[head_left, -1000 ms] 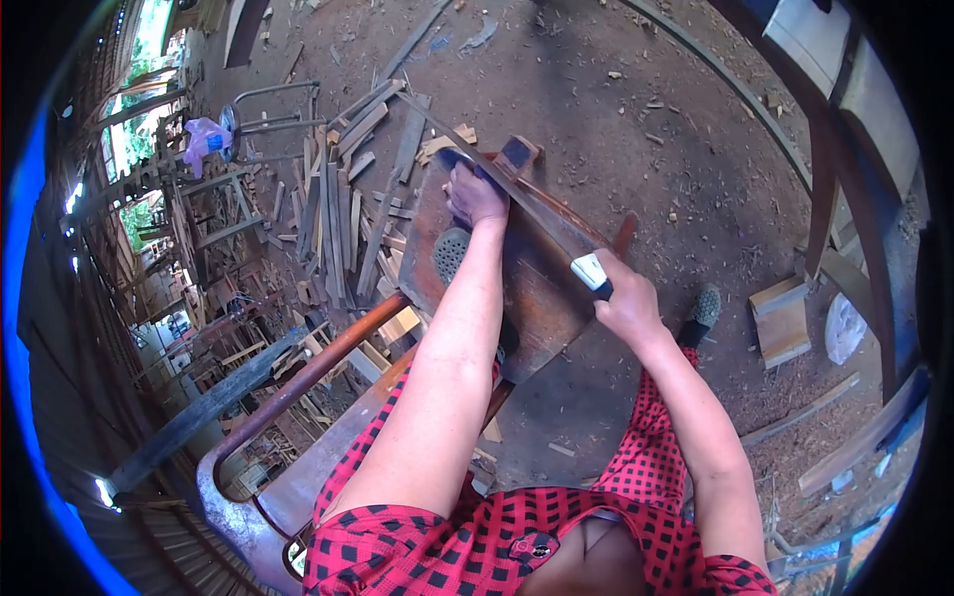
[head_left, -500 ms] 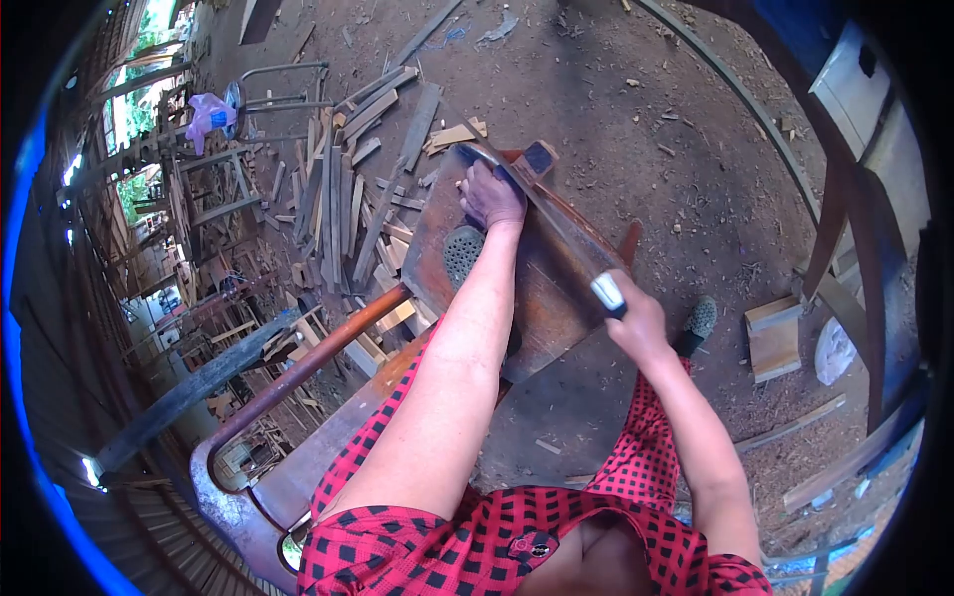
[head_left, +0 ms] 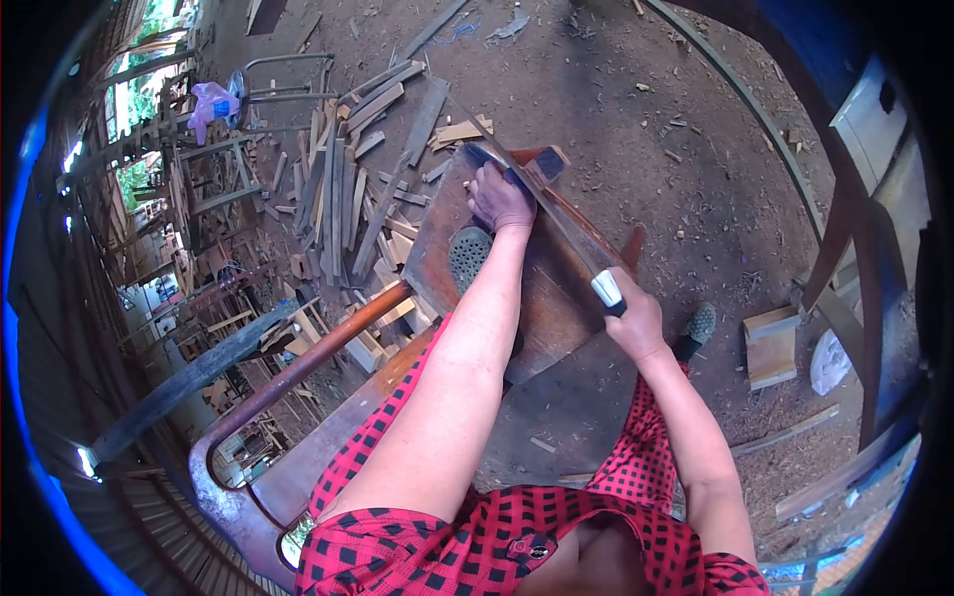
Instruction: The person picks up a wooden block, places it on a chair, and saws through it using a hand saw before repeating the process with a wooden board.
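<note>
My right hand (head_left: 636,320) is closed round the pale and black handle (head_left: 607,292) of a handsaw. Its long, narrow blade (head_left: 564,221) runs up and left across a dark piece of wood (head_left: 538,165). Close beside the blade, my left hand (head_left: 500,199) is closed on the dark wood at the edge of a brown wooden seat (head_left: 556,316). Where the saw's teeth meet the wood is too small to tell. A foot in a grey perforated shoe (head_left: 467,258) rests on the seat, left of my left forearm.
Loose wooden strips (head_left: 343,189) lie heaped on the dirt floor to the left. A reddish-brown rail (head_left: 318,353) of the furniture slants at lower left. At right are a small wooden piece (head_left: 771,348) and a white plastic bag (head_left: 830,362). My other shoe (head_left: 700,323) is on the ground.
The view has shifted slightly. My left hand appears a little further right, still on the dark wood. My right hand keeps the saw across it at nearly the same place.
</note>
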The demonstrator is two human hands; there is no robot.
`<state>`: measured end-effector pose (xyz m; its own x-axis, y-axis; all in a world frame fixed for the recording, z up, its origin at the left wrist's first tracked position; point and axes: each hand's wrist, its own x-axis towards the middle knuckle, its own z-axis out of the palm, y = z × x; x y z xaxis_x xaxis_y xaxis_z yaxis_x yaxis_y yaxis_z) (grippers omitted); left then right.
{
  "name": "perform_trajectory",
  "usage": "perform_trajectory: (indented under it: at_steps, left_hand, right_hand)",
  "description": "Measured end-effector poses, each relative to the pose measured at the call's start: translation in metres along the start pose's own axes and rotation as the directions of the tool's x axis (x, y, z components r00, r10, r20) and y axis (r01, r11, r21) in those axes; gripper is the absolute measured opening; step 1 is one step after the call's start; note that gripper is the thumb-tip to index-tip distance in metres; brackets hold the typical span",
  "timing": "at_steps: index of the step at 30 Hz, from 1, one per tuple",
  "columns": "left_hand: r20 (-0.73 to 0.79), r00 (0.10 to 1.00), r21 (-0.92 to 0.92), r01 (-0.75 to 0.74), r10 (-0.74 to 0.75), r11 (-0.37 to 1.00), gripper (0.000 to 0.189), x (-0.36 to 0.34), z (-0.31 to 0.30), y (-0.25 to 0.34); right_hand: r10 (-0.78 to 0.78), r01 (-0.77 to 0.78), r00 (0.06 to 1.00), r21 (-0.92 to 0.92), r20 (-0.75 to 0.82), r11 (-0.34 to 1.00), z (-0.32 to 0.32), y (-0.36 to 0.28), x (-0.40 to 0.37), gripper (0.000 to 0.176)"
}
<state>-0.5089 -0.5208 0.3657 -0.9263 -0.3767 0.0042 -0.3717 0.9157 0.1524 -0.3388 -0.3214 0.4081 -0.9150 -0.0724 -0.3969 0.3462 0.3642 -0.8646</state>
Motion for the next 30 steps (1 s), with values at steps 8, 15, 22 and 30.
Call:
perform_trajectory:
  at_steps: [8,15,22,30]
  left_hand:
    - [0.024,0.999,0.023,0.030,-0.030,0.999,0.032,-0.001,-0.001,-0.001]
    - [0.009,1.000,0.032,0.014,-0.014,0.999,0.030,-0.003,-0.004,0.001]
    - [0.027,0.999,0.022,0.042,-0.042,0.999,0.030,0.002,-0.002,0.003]
    - [0.019,1.000,0.003,0.015,-0.015,1.000,0.030,-0.005,-0.002,-0.002]
  right_hand:
    - [0.072,-0.072,0.997,-0.008,-0.023,0.997,-0.048,0.002,-0.095,0.052]
    - [0.008,-0.008,1.000,-0.019,0.003,1.000,-0.002,-0.002,-0.015,0.053]
    - [0.097,-0.096,0.995,0.032,-0.003,0.995,-0.030,0.017,-0.087,0.056]
    - [0.023,-0.024,0.999,-0.014,-0.032,1.000,-0.002,-0.006,-0.011,0.048]
